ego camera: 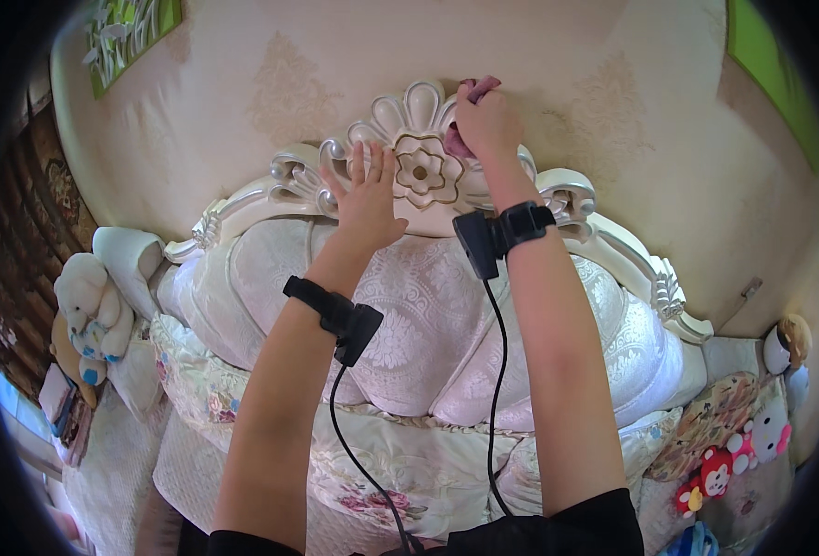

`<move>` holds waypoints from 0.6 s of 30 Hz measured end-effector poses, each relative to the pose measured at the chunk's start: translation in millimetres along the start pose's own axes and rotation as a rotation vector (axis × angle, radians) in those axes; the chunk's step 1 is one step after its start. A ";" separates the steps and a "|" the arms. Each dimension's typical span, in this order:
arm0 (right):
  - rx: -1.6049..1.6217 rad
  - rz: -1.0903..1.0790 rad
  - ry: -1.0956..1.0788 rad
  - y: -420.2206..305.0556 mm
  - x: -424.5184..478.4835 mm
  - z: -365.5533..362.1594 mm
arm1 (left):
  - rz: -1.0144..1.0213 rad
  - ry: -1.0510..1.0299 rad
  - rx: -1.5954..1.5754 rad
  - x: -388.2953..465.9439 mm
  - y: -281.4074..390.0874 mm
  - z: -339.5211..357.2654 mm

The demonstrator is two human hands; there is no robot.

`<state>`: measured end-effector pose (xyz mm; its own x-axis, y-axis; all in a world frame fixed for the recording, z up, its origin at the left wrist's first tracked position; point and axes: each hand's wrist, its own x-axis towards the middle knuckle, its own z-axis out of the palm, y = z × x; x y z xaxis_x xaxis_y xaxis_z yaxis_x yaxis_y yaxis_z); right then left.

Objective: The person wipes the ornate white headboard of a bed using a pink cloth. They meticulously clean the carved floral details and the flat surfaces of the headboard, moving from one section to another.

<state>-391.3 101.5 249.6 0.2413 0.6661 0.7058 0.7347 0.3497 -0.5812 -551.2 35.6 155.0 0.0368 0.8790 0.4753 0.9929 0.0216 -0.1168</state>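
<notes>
Before me stands a padded headboard (420,306) in pale damask, topped by a carved cream frame with silver edging. At its centre is a carved flower (420,172) outlined in gold. My left hand (368,198) lies with fingers spread on the carving left of the flower and holds nothing. My right hand (491,125) grips a mauve cloth (459,142) against the carved crest, right of the flower; part of the cloth sticks out above the fingers. Each wrist wears a black strapped device with a cable.
Floral pillows (382,479) line the headboard's foot. A white plush bear (86,292) sits at the left. Toward the lower right are a patterned cushion (712,424), a red plush toy (715,472) and a white-and-pink plush cat (764,438). Patterned wallpaper (590,62) rises behind.
</notes>
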 end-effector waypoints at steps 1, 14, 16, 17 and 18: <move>0.026 -0.007 -0.007 0.3 3.2 0.7 | 0.002 0.007 -0.013 0.6 0.9 1.8; 0.101 -0.354 -0.031 27.2 18.2 13.9 | -0.029 0.041 -0.026 1.4 9.0 15.0; 0.143 -0.365 -0.036 23.9 16.4 12.1 | -0.031 0.035 -0.031 1.6 8.8 12.8; 0.171 -0.376 -0.031 23.9 12.0 11.8 | -0.033 0.036 -0.033 1.6 9.1 13.0; 0.202 -0.385 -0.024 24.0 9.3 11.4 | -0.032 0.039 -0.031 1.8 9.2 12.8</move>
<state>-378.6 123.6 237.6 -0.0426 0.4762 0.8783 0.6287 0.6960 -0.3469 -543.4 43.4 143.7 0.0085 0.8591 0.5117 0.9966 0.0344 -0.0743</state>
